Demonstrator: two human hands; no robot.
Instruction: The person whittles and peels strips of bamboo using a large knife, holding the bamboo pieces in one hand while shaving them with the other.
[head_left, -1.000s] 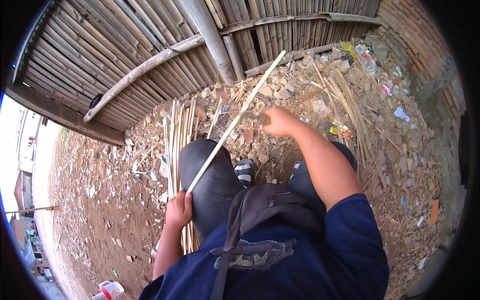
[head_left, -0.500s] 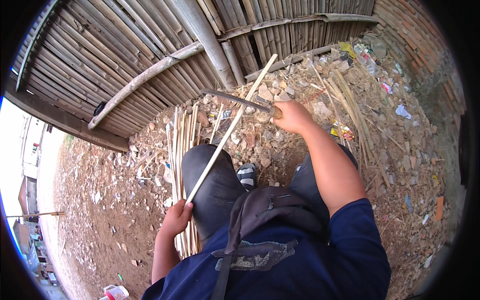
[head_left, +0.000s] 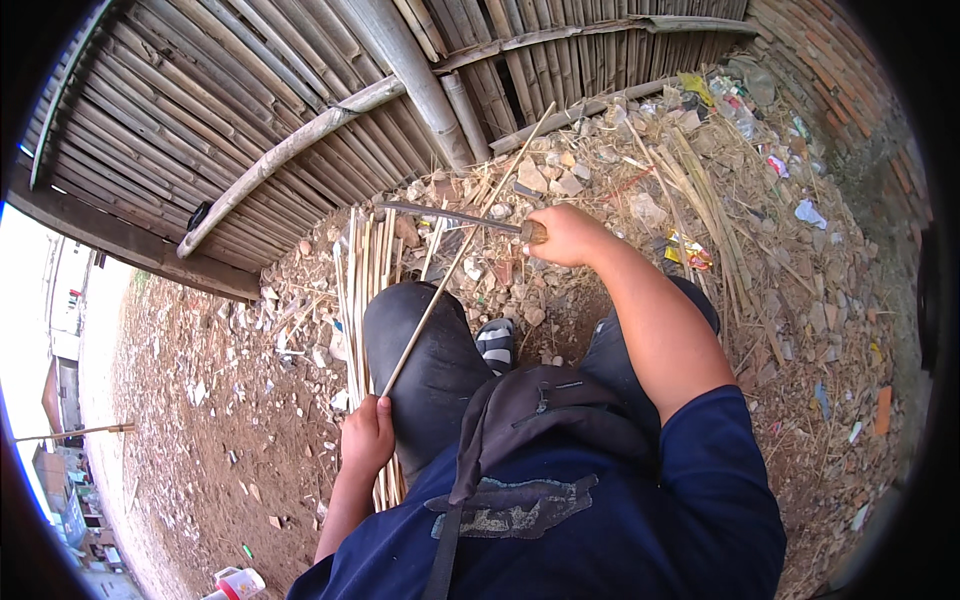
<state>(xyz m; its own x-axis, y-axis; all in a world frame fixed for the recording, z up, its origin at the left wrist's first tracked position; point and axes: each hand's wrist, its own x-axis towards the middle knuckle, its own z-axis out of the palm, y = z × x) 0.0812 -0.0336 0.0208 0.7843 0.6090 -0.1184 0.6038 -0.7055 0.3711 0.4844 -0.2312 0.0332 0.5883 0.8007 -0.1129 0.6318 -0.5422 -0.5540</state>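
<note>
My left hand (head_left: 367, 436), beside my left thigh, is closed round the near end of a long, thin bamboo strip (head_left: 437, 292). The strip slants up and away to the right across my left knee. In my right hand (head_left: 566, 236) is the short wooden handle of a long knife (head_left: 455, 214). Its dark blade points left and crosses the strip beyond my knees; whether the edge bites into it I cannot tell. A bundle of pale bamboo strips (head_left: 361, 290) lies along the outer side of my left leg.
A bamboo wall (head_left: 290, 90) stands ahead, a brick wall (head_left: 860, 90) at the right. Stones and litter cover the ground. More split bamboo (head_left: 712, 205) lies at the right. A white and red container (head_left: 238, 583) sits at the lower left. A dark waist bag (head_left: 550, 420) rests on my lap.
The strip has turned to show a narrower, darker side. My right hand and the knife have shifted slightly left and nearer. My left hand still grips the strip's near end.
</note>
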